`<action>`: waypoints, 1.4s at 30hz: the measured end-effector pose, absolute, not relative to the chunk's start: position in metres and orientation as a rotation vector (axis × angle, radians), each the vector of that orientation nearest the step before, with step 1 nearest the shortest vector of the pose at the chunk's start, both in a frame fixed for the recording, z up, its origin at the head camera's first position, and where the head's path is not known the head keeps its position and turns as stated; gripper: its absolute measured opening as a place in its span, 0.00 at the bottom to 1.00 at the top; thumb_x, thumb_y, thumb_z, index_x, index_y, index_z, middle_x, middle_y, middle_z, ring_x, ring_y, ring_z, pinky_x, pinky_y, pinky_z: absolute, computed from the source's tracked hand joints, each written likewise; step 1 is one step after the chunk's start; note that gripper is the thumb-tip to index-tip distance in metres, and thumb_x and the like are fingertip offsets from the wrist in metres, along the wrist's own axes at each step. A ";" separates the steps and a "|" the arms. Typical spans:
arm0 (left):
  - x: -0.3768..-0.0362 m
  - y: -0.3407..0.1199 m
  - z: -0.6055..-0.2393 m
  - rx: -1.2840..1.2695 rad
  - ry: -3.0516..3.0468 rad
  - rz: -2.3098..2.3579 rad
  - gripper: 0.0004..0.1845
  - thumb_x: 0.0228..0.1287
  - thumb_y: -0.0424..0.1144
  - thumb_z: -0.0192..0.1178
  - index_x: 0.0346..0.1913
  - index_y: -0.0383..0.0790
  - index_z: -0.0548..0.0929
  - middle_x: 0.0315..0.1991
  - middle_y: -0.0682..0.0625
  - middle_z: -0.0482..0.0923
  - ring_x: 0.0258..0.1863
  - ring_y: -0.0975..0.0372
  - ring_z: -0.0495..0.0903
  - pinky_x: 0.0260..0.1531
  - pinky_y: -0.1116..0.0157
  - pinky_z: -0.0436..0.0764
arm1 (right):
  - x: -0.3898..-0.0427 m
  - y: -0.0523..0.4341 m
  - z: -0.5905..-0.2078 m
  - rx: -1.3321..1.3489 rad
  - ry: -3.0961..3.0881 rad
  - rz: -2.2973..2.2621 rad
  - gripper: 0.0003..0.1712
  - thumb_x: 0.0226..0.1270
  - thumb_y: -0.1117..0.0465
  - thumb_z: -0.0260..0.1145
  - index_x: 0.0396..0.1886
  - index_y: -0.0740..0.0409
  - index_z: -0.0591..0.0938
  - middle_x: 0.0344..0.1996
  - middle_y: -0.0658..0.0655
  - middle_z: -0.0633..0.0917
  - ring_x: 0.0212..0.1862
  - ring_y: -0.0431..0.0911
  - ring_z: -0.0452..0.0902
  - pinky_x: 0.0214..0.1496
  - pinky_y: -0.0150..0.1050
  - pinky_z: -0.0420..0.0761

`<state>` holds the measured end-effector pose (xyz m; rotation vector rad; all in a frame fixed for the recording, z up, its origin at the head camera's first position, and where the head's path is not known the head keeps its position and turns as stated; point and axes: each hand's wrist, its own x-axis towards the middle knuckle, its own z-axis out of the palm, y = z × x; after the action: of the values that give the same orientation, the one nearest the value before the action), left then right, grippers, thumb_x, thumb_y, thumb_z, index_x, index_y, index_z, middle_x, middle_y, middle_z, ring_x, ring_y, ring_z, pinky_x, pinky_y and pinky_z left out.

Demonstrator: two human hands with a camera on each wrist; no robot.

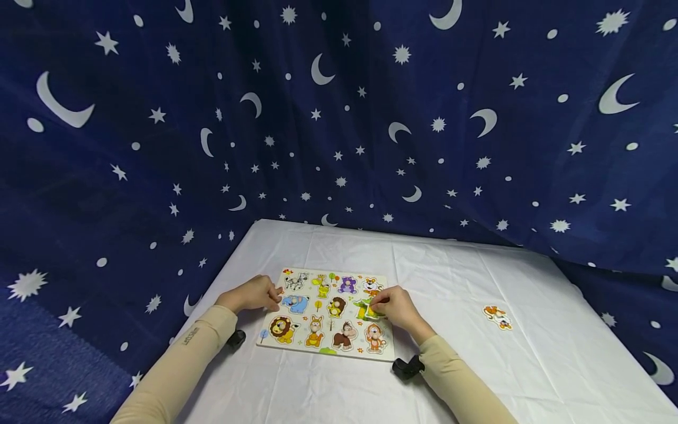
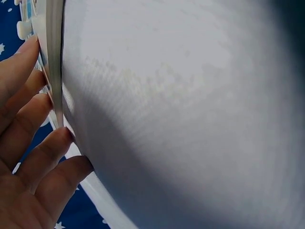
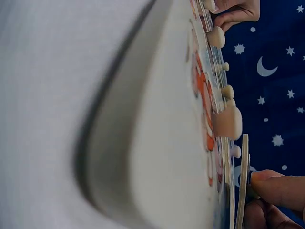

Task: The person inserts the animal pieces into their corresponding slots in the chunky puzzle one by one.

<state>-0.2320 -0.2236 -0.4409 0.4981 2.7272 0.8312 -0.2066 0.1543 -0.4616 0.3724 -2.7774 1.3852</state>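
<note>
A wooden animal puzzle board [image 1: 302, 345] lies on the white-covered table, with knobbed pieces such as the lion [image 1: 282, 330] and the blue elephant [image 1: 296, 304] in it. My right hand [image 1: 396, 306] pinches a green puzzle piece [image 1: 375, 312] over a green picture at the board's right side. In the right wrist view that piece [image 3: 243, 183] stands tilted, its upper end apart from the board; its lower end is cut off by the frame. With loosely bent fingers, my left hand [image 1: 255, 294] rests against the board's left edge, as the left wrist view [image 2: 33, 138] also shows.
A loose orange-and-white animal piece [image 1: 497, 317] lies on the tablecloth [image 1: 445, 277] to the right of the board. Dark blue curtains [image 1: 339, 118] with moons and stars hang behind and beside the table. Black wrist cameras [image 1: 408, 368] sit near the board's lower corners.
</note>
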 end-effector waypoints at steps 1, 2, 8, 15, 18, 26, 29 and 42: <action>-0.232 -0.223 -0.441 0.497 2.725 0.837 0.06 0.49 0.31 0.76 0.32 0.38 0.92 0.42 0.43 0.88 0.49 0.53 0.84 0.53 0.56 0.80 | -0.206 0.154 -0.462 0.382 -2.778 1.386 0.03 0.54 0.70 0.75 0.29 0.67 0.89 0.27 0.58 0.90 0.27 0.37 0.78 0.29 0.29 0.78; -0.232 -0.224 -0.441 0.497 2.723 0.842 0.06 0.49 0.30 0.76 0.32 0.38 0.91 0.43 0.42 0.88 0.51 0.52 0.84 0.55 0.55 0.80 | -0.206 0.153 -0.462 0.385 -2.778 1.385 0.03 0.54 0.70 0.75 0.28 0.67 0.89 0.27 0.57 0.90 0.27 0.37 0.78 0.30 0.29 0.78; -0.232 -0.223 -0.442 0.500 2.709 0.864 0.07 0.49 0.29 0.76 0.33 0.36 0.91 0.51 0.38 0.86 0.62 0.47 0.79 0.64 0.51 0.75 | -0.206 0.150 -0.465 0.396 -2.782 1.363 0.03 0.53 0.70 0.75 0.28 0.66 0.89 0.27 0.57 0.90 0.29 0.36 0.79 0.33 0.28 0.78; -0.233 -0.224 -0.442 0.503 2.719 0.858 0.07 0.48 0.29 0.76 0.33 0.36 0.91 0.49 0.39 0.87 0.61 0.47 0.80 0.63 0.51 0.75 | -0.207 0.147 -0.465 0.435 -2.778 1.328 0.02 0.52 0.72 0.75 0.26 0.63 0.89 0.29 0.57 0.90 0.32 0.39 0.81 0.36 0.30 0.80; -0.233 -0.224 -0.443 0.506 2.722 0.847 0.07 0.48 0.29 0.76 0.33 0.37 0.91 0.46 0.41 0.88 0.56 0.49 0.83 0.59 0.53 0.79 | -0.207 0.145 -0.465 0.444 -2.788 1.304 0.03 0.52 0.72 0.74 0.26 0.61 0.89 0.29 0.55 0.90 0.31 0.38 0.80 0.37 0.30 0.80; -0.232 -0.224 -0.442 0.499 2.736 0.818 0.06 0.49 0.31 0.76 0.32 0.38 0.92 0.44 0.42 0.88 0.51 0.52 0.84 0.54 0.56 0.81 | -0.209 0.144 -0.463 0.529 -2.804 1.254 0.03 0.52 0.72 0.74 0.26 0.61 0.89 0.27 0.54 0.89 0.32 0.39 0.80 0.39 0.31 0.80; -0.232 -0.223 -0.442 0.484 2.746 0.801 0.06 0.50 0.31 0.76 0.32 0.38 0.92 0.42 0.44 0.88 0.47 0.55 0.84 0.53 0.56 0.80 | -0.210 0.144 -0.462 0.579 -2.802 1.217 0.03 0.53 0.72 0.74 0.26 0.62 0.89 0.26 0.54 0.89 0.32 0.39 0.80 0.38 0.31 0.79; -0.232 -0.222 -0.438 0.486 2.695 0.848 0.06 0.51 0.29 0.74 0.34 0.36 0.91 0.55 0.37 0.83 0.64 0.47 0.78 0.64 0.51 0.75 | -0.213 0.136 -0.460 0.573 -2.801 1.241 0.03 0.51 0.71 0.75 0.24 0.61 0.89 0.24 0.52 0.89 0.30 0.38 0.80 0.37 0.33 0.80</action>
<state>-0.2320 -0.2223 -0.4376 0.4858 2.6950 0.8476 -0.2127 0.1362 -0.4598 0.5725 -2.8007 1.2406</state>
